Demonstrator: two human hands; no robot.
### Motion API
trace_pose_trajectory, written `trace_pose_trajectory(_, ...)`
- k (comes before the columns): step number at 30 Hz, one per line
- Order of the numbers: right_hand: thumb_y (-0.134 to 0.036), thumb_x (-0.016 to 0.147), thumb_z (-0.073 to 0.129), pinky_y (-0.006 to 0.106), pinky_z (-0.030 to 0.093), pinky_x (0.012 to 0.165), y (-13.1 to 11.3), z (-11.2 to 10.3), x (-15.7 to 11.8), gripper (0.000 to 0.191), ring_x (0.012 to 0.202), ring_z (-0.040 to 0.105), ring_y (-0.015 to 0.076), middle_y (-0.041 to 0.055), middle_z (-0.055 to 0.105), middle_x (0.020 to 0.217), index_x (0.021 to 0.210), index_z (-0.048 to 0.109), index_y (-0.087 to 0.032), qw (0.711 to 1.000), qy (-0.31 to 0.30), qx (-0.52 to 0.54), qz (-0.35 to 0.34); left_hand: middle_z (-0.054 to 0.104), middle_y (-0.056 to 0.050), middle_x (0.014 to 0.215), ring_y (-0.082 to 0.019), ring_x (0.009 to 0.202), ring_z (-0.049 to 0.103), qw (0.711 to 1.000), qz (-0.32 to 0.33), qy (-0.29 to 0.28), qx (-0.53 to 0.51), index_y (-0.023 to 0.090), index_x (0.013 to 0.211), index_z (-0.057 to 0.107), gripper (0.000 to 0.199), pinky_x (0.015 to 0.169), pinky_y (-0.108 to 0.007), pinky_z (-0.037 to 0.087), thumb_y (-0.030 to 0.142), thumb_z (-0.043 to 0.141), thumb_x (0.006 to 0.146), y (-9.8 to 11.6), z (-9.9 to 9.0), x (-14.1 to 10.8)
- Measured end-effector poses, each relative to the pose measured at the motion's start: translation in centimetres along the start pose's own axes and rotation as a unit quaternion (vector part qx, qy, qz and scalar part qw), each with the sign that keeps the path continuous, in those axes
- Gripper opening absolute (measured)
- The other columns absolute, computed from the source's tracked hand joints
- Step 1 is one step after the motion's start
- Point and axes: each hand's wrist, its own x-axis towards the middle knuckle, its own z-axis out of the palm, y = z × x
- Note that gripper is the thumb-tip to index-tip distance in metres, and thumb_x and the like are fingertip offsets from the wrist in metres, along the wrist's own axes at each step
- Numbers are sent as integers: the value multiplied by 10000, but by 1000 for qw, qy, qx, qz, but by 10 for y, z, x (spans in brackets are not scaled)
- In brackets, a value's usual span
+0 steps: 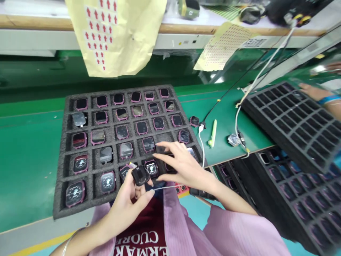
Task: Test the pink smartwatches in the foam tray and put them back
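A black foam tray (60, 199) with pockets full of pink-rimmed smartwatch bodies lies on the green bench. My left hand (128, 202) holds one black watch body (140, 175) by its edges, just above the tray's near edge. My right hand (181, 165) reaches over the tray's near right corner with fingers spread, fingertips touching the watches there, beside a watch with a lit dial (151, 168). Whether the right hand grips one I cannot make out.
An empty black foam tray (293, 121) rests at the right above stacked filled trays (306, 199); another person's hand (314, 90) touches it. A loose watch (194, 121), white charging cable (201, 142), light green pen (213, 133) and hanging yellow sticker sheets (117, 39) are nearby.
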Motion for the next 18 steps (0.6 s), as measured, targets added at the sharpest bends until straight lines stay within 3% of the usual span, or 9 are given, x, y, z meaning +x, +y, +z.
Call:
trace_pose_trajectory(3,-361,844,657,464,405,875,7,-18,-9,338,1096,484,310,163,510,1277,1123,645,-169,998,-24,-61,9,576,-18,955,-39,535,407,999,-19,-48,1,219,1099,452,243,492,-177,382,290,571,900,12,9,9)
trace_pose_trajectory(5,-343,807,698,449,419,839,9,-23,-11,359,1040,503,307,163,542,1213,1108,649,-153,994,-61,-93,18,590,-15,911,-41,521,420,997,-25,-69,4,205,1076,466,227,470,-171,386,318,563,904,15,16,18)
trace_pose_trajectory(10,-408,802,684,441,425,846,9,-19,-14,381,1042,502,294,174,509,1271,1060,643,-132,989,-82,-123,19,607,-18,874,-63,504,472,996,-28,-77,18,196,1085,461,317,382,-158,379,390,591,870,1,28,37)
trace_pose_trajectory(12,-397,810,674,440,408,912,11,-22,-18,355,1098,491,285,172,505,1283,1033,640,-124,994,-62,-95,3,610,-28,914,-64,505,487,996,-35,-85,4,198,1090,466,347,374,-159,394,389,622,845,-5,28,40)
trace_pose_trajectory(15,-389,810,679,421,357,1026,12,-30,-24,390,1226,436,253,154,501,1300,1102,603,-142,1000,19,5,-17,593,-4,853,-65,527,489,993,-39,-107,-20,196,1102,481,395,416,-162,432,325,692,794,-7,25,40)
trace_pose_trajectory(18,-401,821,670,416,358,1044,6,-28,-24,434,1273,417,240,161,484,1333,1157,568,-146,994,59,78,-47,571,19,822,-66,565,498,990,-28,-134,-28,198,1151,470,499,492,-176,467,245,750,741,-4,23,39)
